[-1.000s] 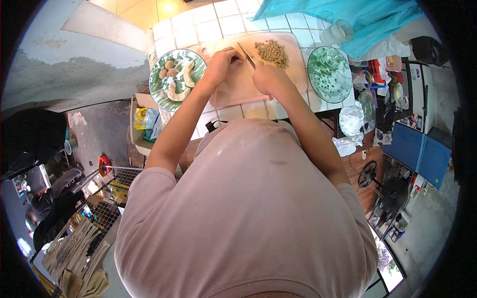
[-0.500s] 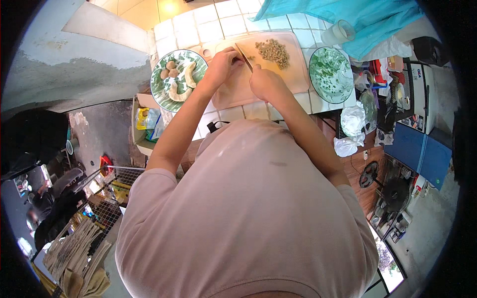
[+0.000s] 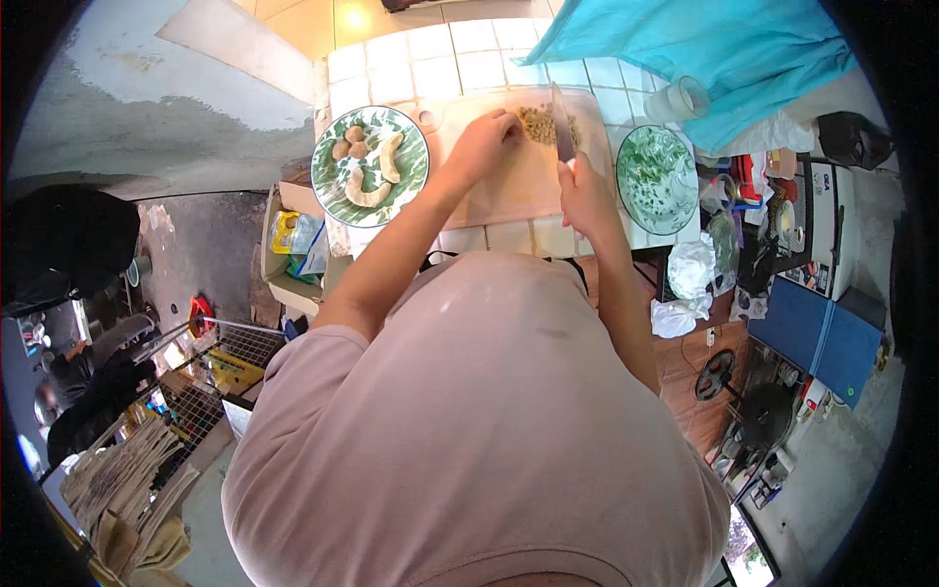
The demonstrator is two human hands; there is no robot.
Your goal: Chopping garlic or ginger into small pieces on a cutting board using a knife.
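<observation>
A kitchen knife (image 3: 563,132) is in my right hand (image 3: 587,196), its blade pointing away from me over the right part of a heap of finely chopped brownish bits (image 3: 536,124). At the left edge of that heap, my left hand (image 3: 491,142) rests with its fingers curled; whatever they may hold is hidden. Under both hands lies a pale pinkish cutting board (image 3: 518,196). Left of it, a green-and-white patterned plate (image 3: 328,191) bears several brown balls (image 3: 358,150) and two pale curved sausage-like pieces (image 3: 367,193).
Right of the board stands a second green-and-white plate (image 3: 657,181). A translucent cup (image 3: 678,99) and a turquoise cloth (image 3: 704,59) are at the far right of the white tiled table (image 3: 421,49). An open cardboard box (image 3: 293,289) with packets sits below the table's left side.
Both hands have shifted right, my left one to the chopped heap. The knife has moved from beside my left fingers to over the heap's right part. The view has shifted slightly.
</observation>
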